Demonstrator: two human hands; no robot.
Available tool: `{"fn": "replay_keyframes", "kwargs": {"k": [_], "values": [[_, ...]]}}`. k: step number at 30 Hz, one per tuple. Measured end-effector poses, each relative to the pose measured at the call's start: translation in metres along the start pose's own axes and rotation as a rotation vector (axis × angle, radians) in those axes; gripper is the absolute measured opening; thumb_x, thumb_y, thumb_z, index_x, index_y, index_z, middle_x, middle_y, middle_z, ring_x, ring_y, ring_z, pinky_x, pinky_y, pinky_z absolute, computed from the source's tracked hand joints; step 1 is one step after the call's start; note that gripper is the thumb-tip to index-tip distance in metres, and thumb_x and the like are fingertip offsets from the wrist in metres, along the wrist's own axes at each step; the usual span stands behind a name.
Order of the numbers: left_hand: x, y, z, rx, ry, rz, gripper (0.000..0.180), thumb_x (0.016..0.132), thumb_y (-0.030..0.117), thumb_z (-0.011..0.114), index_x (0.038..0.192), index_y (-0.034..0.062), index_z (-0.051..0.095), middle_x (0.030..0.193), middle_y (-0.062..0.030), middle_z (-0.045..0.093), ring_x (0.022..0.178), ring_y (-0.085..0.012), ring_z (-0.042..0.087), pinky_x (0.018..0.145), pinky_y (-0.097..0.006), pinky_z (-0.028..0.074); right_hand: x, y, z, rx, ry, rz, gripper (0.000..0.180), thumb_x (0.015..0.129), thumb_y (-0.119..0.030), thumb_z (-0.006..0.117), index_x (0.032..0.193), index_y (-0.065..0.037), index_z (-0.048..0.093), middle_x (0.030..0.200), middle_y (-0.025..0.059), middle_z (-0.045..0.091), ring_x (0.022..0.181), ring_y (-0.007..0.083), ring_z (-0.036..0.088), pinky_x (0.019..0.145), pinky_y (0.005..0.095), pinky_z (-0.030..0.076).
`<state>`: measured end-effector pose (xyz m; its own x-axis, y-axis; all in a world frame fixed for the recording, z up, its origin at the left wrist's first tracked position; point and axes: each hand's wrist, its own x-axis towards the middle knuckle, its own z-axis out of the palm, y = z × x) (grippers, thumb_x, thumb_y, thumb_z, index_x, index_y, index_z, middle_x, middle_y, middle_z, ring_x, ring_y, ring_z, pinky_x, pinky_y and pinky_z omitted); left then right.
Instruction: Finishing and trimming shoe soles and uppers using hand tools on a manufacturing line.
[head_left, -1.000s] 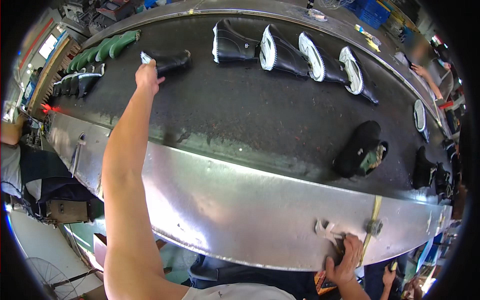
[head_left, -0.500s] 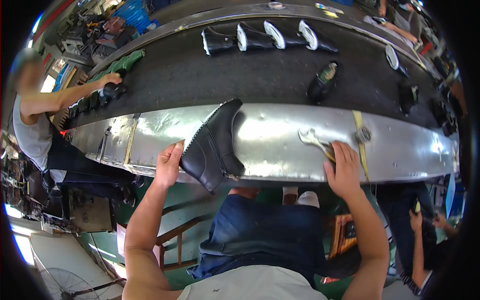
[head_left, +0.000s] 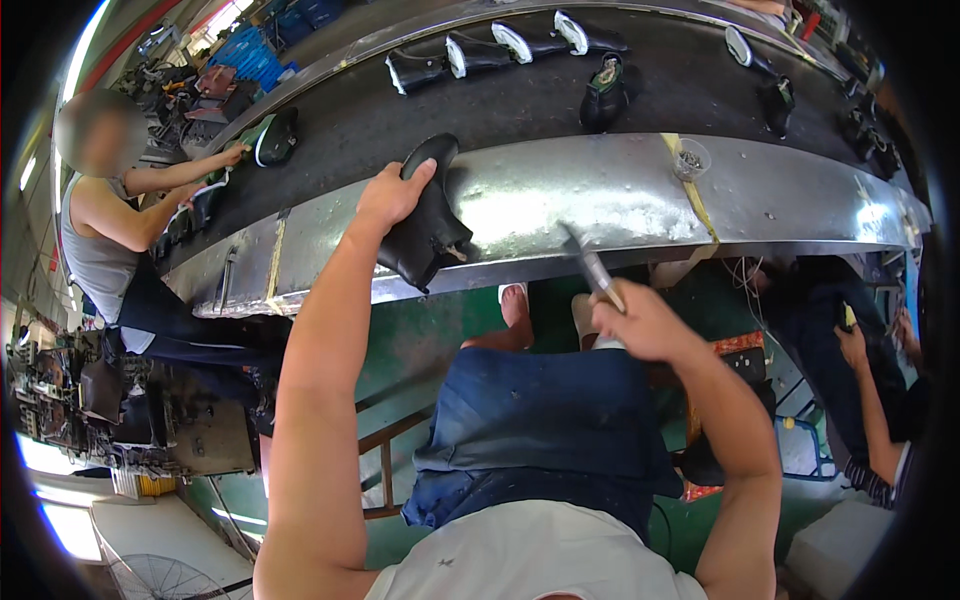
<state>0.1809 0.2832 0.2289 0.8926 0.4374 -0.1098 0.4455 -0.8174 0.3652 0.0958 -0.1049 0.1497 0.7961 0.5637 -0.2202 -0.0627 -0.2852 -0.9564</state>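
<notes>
A black ankle boot is in my left hand, tilted at the near edge of the metal bench. My fingers wrap over its upper part, and its lower end overhangs the edge. To its right, my right hand is closed round the yellowish handle of a metal hand tool. The tool's head is smeared by motion, so its exact kind cannot be made out. It points up and left toward the boot, apart from it, over the bench's near edge.
A clear round tub of small metal pieces stands on the bench. Several black boots with white lining line the dark belt behind. A co-worker handles footwear at left; another person's arm shows at right.
My right hand has picked the tool up off the bench and brought it left and nearer me. My left hand has shifted its hold and turned the boot, hiding the white lining.
</notes>
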Motion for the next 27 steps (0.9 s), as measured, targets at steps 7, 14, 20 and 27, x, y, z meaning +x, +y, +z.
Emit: {"fn": "replay_keyframes", "kwargs": {"k": [7, 14, 20, 27], "values": [[0.026, -0.023, 0.008, -0.262, -0.068, 0.011, 0.098, 0.092, 0.071, 0.054, 0.149, -0.0083, 0.043, 0.147, -0.0283, 0.051, 0.137, -0.0363, 0.052, 0.114, -0.039, 0.039, 0.029, -0.015, 0.075, -0.472, 0.054, -0.210, 0.034, 0.096, -0.019, 0.059, 0.118, 0.007, 0.059, 0.098, 0.0275, 0.068, 0.096, 0.0465, 0.066, 0.086, 0.0503, 0.053], [0.031, -0.024, 0.017, -0.258, -0.033, 0.010, 0.097, 0.092, 0.070, 0.053, 0.147, -0.0091, 0.044, 0.146, -0.0290, 0.052, 0.137, -0.0368, 0.051, 0.114, -0.039, 0.038, 0.077, -0.024, 0.095, -0.603, 0.100, -0.198, 0.030, 0.092, -0.011, 0.059, 0.115, 0.009, 0.058, 0.108, 0.0290, 0.066, 0.099, 0.0442, 0.067, 0.089, 0.0499, 0.054], [0.034, -0.027, 0.018, -0.244, -0.031, 0.024, 0.098, 0.092, 0.071, 0.053, 0.148, -0.0089, 0.044, 0.146, -0.0294, 0.052, 0.136, -0.0370, 0.052, 0.113, -0.039, 0.038, 0.085, -0.046, 0.103, -0.697, 0.125, -0.145, 0.028, 0.083, -0.004, 0.061, 0.108, 0.010, 0.062, 0.107, 0.0277, 0.068, 0.099, 0.0406, 0.069, 0.088, 0.0484, 0.056], [0.017, 0.011, 0.010, -0.053, -0.119, 0.031, 0.096, 0.089, 0.071, 0.056, 0.142, -0.0086, 0.050, 0.143, -0.0281, 0.055, 0.131, -0.0382, 0.057, 0.110, -0.042, 0.042, 0.075, -0.078, 0.081, -0.861, -0.008, -0.058, 0.020, 0.086, -0.007, 0.060, 0.096, 0.006, 0.070, 0.105, 0.0240, 0.072, 0.103, 0.0353, 0.071, 0.087, 0.0450, 0.057]]}}
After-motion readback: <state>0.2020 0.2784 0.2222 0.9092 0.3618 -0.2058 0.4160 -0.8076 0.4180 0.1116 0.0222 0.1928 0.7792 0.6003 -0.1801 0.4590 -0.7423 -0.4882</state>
